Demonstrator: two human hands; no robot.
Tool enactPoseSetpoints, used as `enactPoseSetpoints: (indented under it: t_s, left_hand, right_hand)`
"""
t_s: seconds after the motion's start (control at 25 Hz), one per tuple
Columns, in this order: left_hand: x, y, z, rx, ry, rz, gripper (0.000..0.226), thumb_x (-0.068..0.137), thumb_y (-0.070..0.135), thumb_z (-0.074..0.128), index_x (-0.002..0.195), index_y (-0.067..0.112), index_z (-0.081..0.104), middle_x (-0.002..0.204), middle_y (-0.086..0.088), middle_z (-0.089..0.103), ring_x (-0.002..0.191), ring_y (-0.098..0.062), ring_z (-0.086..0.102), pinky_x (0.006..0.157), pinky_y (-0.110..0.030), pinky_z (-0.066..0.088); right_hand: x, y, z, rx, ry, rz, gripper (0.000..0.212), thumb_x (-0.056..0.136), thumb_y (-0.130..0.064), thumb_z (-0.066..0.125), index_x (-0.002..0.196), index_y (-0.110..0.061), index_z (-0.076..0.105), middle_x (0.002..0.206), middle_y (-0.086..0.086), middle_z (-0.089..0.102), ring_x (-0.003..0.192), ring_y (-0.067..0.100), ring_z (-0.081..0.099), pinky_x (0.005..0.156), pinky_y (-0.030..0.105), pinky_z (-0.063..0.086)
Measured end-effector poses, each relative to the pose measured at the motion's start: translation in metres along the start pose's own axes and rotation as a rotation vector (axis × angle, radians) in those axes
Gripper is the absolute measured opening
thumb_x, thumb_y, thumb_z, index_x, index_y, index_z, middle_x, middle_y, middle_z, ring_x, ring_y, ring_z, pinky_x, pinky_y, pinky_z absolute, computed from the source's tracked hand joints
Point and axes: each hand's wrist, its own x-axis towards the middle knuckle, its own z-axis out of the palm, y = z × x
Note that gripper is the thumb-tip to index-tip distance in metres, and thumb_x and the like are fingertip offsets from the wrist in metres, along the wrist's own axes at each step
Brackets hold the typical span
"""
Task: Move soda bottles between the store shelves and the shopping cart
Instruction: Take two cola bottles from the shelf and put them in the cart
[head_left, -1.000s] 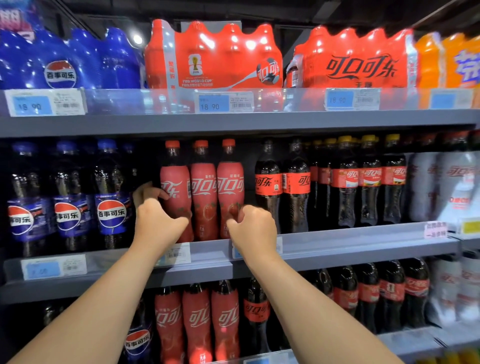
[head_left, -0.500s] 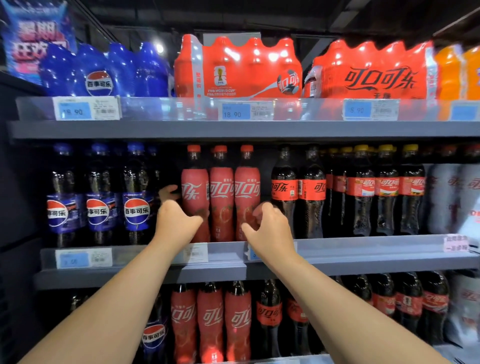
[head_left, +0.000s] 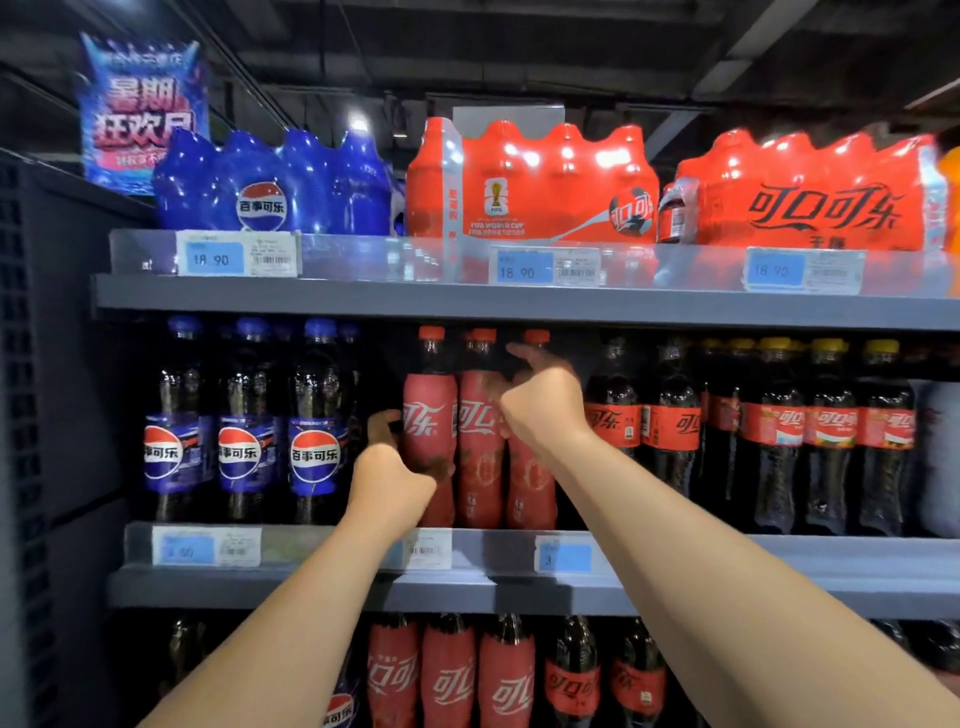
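Observation:
Three red-sleeved cola bottles stand side by side on the middle shelf. My left hand grips the left red bottle low on its body, fingers curled round its left side. My right hand is raised against the shoulder of the right red bottle. One finger stretches up and left across that bottle's neck, and the other fingers are hidden behind the hand. The middle red bottle stands between them, untouched as far as I can see. No shopping cart is in view.
Blue-capped Pepsi bottles stand left of the red ones, dark cola bottles to the right. Shrink-wrapped packs fill the top shelf. More bottles line the shelf below. A clear lip with price tags runs along each shelf edge.
My right hand has risen from the lower body of the right red bottle to its shoulder. My left hand stays on the left red bottle. The view has tilted upward and shifted left.

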Motion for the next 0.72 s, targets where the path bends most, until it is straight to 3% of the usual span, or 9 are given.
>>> enactPoseSetpoints:
  t_s: [0.12, 0.28, 0.48, 0.56, 0.72]
  left_hand:
    - [0.001, -0.001, 0.002, -0.032, 0.005, 0.0, 0.072, 0.067, 0.016, 0.09, 0.125, 0.021, 0.047, 0.087, 0.007, 0.068, 0.08, -0.017, 0.066, 0.062, -0.02, 0.044]
    - [0.002, -0.003, 0.002, -0.071, 0.002, -0.005, 0.075, 0.067, 0.016, 0.091, 0.126, 0.023, 0.045, 0.086, 0.013, 0.066, 0.079, -0.008, 0.064, 0.06, -0.011, 0.041]
    - [0.001, -0.002, 0.001, -0.073, 0.003, -0.01, 0.074, 0.067, 0.017, 0.091, 0.126, 0.023, 0.046, 0.09, 0.008, 0.068, 0.084, -0.014, 0.066, 0.065, -0.018, 0.044]
    - [0.0, -0.002, 0.0, -0.078, -0.001, -0.005, 0.074, 0.067, 0.017, 0.091, 0.126, 0.023, 0.047, 0.092, 0.007, 0.07, 0.084, -0.014, 0.066, 0.064, -0.017, 0.046]
    - [-0.002, 0.0, -0.001, -0.077, 0.007, 0.02, 0.081, 0.065, 0.017, 0.092, 0.131, 0.026, 0.046, 0.097, 0.005, 0.071, 0.089, -0.018, 0.068, 0.075, -0.028, 0.052]
  right_hand:
    - [0.011, 0.001, 0.009, -0.02, 0.025, 0.034, 0.062, 0.081, -0.036, 0.082, 0.137, -0.019, 0.061, 0.1, 0.015, 0.075, 0.088, 0.036, 0.074, 0.083, 0.046, 0.061]
    - [0.022, -0.011, 0.017, -0.215, 0.044, 0.037, 0.065, 0.081, -0.053, 0.078, 0.133, -0.016, 0.065, 0.116, 0.01, 0.075, 0.107, 0.029, 0.071, 0.094, 0.032, 0.056]
    - [0.026, -0.012, 0.022, -0.227, 0.058, 0.082, 0.041, 0.088, -0.045, 0.073, 0.115, -0.013, 0.074, 0.119, 0.008, 0.074, 0.109, 0.029, 0.069, 0.087, 0.027, 0.05]
    - [0.028, -0.011, 0.022, -0.22, 0.078, 0.08, 0.042, 0.087, -0.044, 0.073, 0.118, -0.015, 0.073, 0.121, 0.006, 0.073, 0.111, 0.027, 0.069, 0.088, 0.026, 0.049]
    - [0.028, -0.007, 0.028, -0.167, 0.086, 0.078, 0.051, 0.085, -0.043, 0.076, 0.127, -0.014, 0.07, 0.125, 0.006, 0.072, 0.117, 0.026, 0.067, 0.092, 0.024, 0.048]
